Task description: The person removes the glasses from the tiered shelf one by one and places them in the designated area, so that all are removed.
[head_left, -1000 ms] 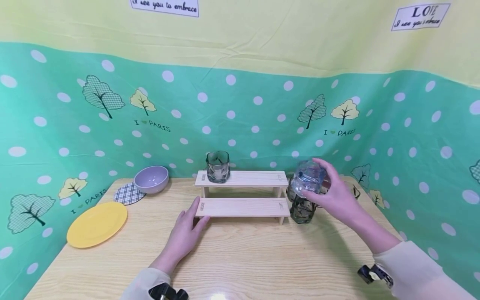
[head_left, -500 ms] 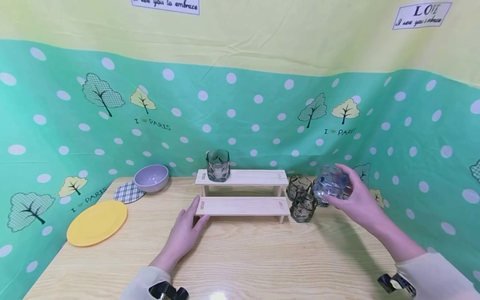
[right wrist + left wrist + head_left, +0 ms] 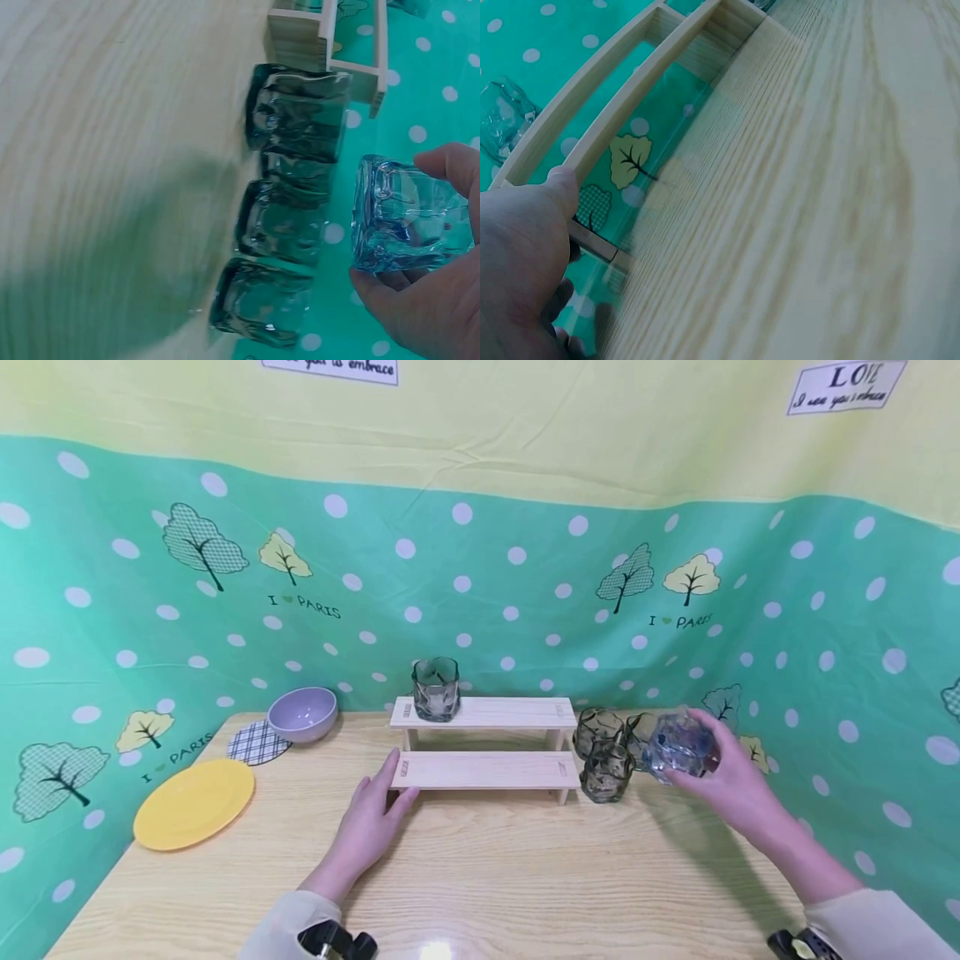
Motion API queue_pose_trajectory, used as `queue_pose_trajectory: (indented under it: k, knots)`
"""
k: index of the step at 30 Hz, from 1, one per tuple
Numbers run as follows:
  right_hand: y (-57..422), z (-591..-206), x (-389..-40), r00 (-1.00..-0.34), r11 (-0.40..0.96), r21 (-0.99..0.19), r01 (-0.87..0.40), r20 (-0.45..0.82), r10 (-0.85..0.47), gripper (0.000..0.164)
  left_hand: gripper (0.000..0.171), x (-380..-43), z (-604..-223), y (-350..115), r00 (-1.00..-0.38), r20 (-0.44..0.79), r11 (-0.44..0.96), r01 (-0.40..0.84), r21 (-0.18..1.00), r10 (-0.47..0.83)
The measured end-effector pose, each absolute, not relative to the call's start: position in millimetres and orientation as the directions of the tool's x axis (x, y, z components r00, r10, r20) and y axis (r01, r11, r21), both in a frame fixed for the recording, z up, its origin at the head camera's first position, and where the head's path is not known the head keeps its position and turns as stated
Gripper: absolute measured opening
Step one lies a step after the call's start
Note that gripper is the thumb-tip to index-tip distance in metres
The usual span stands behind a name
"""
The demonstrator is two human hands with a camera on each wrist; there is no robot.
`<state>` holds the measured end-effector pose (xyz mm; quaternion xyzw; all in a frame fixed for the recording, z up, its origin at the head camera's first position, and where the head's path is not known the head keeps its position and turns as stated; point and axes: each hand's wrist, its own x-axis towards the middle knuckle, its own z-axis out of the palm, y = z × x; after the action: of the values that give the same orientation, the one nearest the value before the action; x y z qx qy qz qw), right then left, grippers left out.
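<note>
At the left end of a two-tier wooden shelf (image 3: 480,770), my left hand (image 3: 363,822) grips the lower board's corner. Its thumb lies at the front edge, as the left wrist view shows too. My right hand (image 3: 738,785) holds a clear, bluish faceted glass (image 3: 409,214) between thumb and fingers, raised above the table. Several smoky grey glasses (image 3: 281,221) stand in a close group below and left of it, by the shelf's right end. One more grey glass (image 3: 435,691) stands upright on the left of the upper tier.
On the left of the wooden table (image 3: 480,877) are a yellow plate (image 3: 195,804), a purple bowl (image 3: 303,714) and a checked round mat (image 3: 255,744) partly under the bowl. A green and yellow curtain (image 3: 480,552) hangs behind and at both sides.
My right hand has carried the bluish glass rightward and lower, from above the grey glasses near the shelf to the group's right side. My left hand has stayed at the shelf.
</note>
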<state>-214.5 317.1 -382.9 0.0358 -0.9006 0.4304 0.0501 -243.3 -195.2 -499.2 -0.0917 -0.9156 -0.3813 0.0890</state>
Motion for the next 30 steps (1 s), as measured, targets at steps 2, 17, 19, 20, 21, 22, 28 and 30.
queue_pose_trajectory:
  k: [2,17,19,20,21,22,28,30]
  knots:
    - [320,-388,-215,-0.992,0.624,-0.774,-0.109,0.12,-0.025,0.113,0.078,-243,-499,-195,-0.967,0.234,0.692,0.237,0.682,0.1]
    - [322,-423,-215,-0.996,0.634,-0.769,-0.082,0.077,-0.034,0.115,0.078,-243,-500,-194,-0.966,0.237,0.684,0.24,0.689,0.1]
    - [323,-428,-216,-0.997,0.64,-0.765,-0.077,0.068,-0.038,0.116,0.078,-244,-500,-194,-0.967,0.233,0.687,0.237,0.687,0.1]
    - [323,-430,-216,-0.997,0.645,-0.761,-0.075,0.065,-0.039,0.116,0.078,-244,-500,-194,-0.967,0.233,0.687,0.237,0.687,0.101]
    - [323,-432,-217,-0.997,0.648,-0.758,-0.074,0.064,-0.039,0.116,0.079,-244,-500,-194,-0.967,0.233,0.687,0.238,0.686,0.102]
    - [323,-434,-217,-0.997,0.655,-0.752,-0.075,0.065,-0.039,0.116,0.079,-244,-501,-194,-0.967,0.234,0.687,0.239,0.686,0.103]
    - [323,-441,-224,-0.998,0.699,-0.713,-0.059,0.051,-0.032,0.117,0.078,-244,-501,-194,-0.966,0.237,0.687,0.239,0.686,0.099]
    - [324,-443,-225,-0.999,0.703,-0.709,-0.053,0.044,-0.032,0.118,0.078,-244,-500,-194,-0.967,0.237,0.687,0.237,0.687,0.097]
